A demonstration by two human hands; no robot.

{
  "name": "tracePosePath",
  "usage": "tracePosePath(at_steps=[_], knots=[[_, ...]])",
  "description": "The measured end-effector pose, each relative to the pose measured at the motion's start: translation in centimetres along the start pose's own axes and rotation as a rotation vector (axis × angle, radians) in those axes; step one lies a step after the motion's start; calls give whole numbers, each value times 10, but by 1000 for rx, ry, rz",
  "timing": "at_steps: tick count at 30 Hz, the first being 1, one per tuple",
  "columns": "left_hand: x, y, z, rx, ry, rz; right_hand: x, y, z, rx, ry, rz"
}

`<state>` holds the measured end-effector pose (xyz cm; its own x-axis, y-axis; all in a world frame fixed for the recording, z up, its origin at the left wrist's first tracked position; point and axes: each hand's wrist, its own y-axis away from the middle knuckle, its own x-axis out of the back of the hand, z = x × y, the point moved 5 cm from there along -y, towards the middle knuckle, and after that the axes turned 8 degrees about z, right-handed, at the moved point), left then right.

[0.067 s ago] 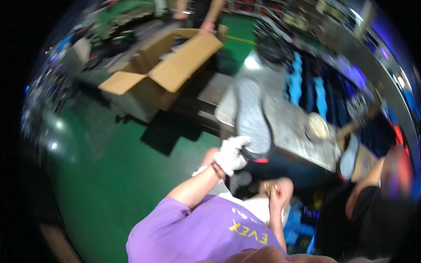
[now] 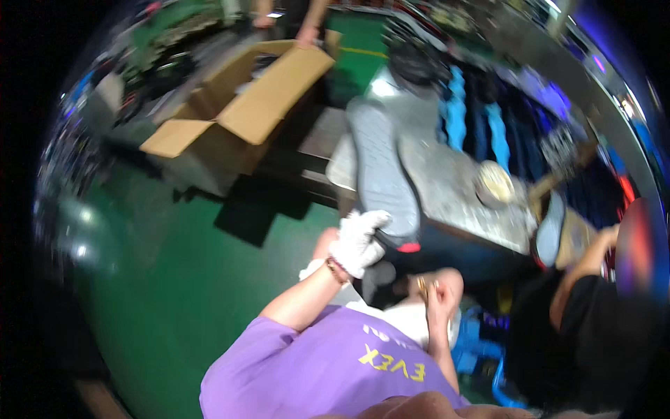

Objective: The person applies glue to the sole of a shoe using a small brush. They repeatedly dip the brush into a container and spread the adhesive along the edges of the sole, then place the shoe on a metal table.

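Observation:
My left hand [image 2: 358, 246], in a white work glove, grips the near end of a shoe [image 2: 386, 173] whose grey patterned sole faces up. A dark edge and a small red patch show at that end. The shoe stretches away from me above the near-left part of a metal-topped workbench [image 2: 447, 185]. Bare and close to my right thigh, my right hand [image 2: 440, 300] is closed, fingers pinched around a small brownish thing too blurred to name.
A pot of pale paste [image 2: 494, 183] stands on the bench. Dark and blue shoe pieces [image 2: 497, 133] lie beyond it. Another grey-soled shoe [image 2: 551, 230] is beside a co-worker's arm [image 2: 586, 272] at right. Far left, another person's hands touch an open cardboard box [image 2: 269, 98].
The whole view has shifted a little, so most things appear farther left and up. The shoe's far end leans slightly more to the left. Both hands keep their hold.

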<state>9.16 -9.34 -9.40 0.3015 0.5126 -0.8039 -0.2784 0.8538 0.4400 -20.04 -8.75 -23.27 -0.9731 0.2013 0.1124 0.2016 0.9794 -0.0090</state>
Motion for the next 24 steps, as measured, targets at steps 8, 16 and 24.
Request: tracePosePath(at_steps=[8,16,24], knots=[[-38,94,27,-711,-546,204,-27,26,-227,754,143,-49],[-29,108,15,-723,-698,193,-62,46,-274,960,240,-151],[-8,101,1,-626,-743,250,-68,45,-271,1025,457,-134]])
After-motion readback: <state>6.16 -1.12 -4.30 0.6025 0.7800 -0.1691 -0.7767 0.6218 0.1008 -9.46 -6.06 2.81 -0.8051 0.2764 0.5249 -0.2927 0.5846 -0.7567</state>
